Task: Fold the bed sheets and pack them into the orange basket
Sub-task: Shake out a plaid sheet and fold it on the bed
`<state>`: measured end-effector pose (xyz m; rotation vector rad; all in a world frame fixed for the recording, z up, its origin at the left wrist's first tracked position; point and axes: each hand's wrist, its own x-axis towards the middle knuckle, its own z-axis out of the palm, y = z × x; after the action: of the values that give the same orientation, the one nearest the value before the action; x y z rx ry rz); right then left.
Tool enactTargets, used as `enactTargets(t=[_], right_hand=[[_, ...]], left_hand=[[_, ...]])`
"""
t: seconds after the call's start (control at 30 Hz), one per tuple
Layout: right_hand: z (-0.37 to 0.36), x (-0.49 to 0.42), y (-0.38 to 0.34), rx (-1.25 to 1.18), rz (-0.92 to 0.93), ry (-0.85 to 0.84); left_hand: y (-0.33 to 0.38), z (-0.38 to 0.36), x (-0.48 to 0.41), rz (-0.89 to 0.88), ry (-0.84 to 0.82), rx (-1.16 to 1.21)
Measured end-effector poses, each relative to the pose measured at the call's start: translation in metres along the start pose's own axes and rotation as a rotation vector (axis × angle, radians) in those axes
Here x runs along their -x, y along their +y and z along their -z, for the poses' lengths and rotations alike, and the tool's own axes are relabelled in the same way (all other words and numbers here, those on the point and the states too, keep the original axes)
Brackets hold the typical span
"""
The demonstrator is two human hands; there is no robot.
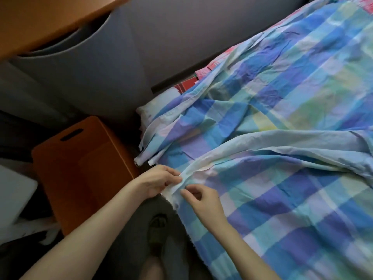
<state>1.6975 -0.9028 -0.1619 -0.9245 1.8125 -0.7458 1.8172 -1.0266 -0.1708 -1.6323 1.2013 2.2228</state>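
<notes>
A blue, green and lilac checked bed sheet [272,122] lies rumpled over the bed, filling the right half of the view. Its pale hem runs down the bed's near left edge. My left hand [159,179] pinches that hem at a corner fold. My right hand [201,201] pinches the same hem just to the right, thumb and fingers on the cloth. The orange basket [80,170] stands on the floor left of the bed, seen from its side with a slot handle; its inside is hidden.
A red and pink patterned cloth [193,79] peeks out under the sheet at the bed's far edge. A grey wall [161,37] runs behind. An orange wooden surface [40,21] overhangs at top left. My feet in sandals [157,235] stand between basket and bed.
</notes>
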Motion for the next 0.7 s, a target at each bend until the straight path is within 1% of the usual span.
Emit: enactTargets(t=[0.07,0.2,0.27,0.33,0.43,0.57,0.63,0.7], right_hand=[[-0.008,-0.001,-0.001,-0.01,-0.038,0.038],[-0.028,-0.006,-0.008,-0.136,-0.202,0.094],[-0.035,-0.011,-0.012,-0.302,-0.304,0.103],[-0.04,-0.013,-0.015,-0.433,-0.363,0.107],[-0.044,-0.013,-0.018,-0.397,-0.363,0.149],[-0.042,-0.015,-0.02,-0.222,-0.342,0.241],[-0.042,-0.018,-0.025,-0.184,-0.394,0.258],[-0.045,-0.022,-0.03,-0.161,-0.51,0.191]], left_hand=[[-0.001,0.0,-0.003,0.016,-0.002,-0.002],[0.001,0.006,-0.006,0.002,-0.054,-0.086],[0.0,0.011,-0.006,0.004,-0.085,-0.12],[0.0,0.019,-0.004,0.028,-0.108,-0.178],[-0.003,0.03,-0.002,0.082,-0.141,-0.165],[-0.007,0.038,-0.004,0.023,-0.007,-0.158],[-0.009,0.041,-0.005,0.001,0.009,-0.157],[-0.01,0.042,-0.003,-0.002,-0.024,-0.143]])
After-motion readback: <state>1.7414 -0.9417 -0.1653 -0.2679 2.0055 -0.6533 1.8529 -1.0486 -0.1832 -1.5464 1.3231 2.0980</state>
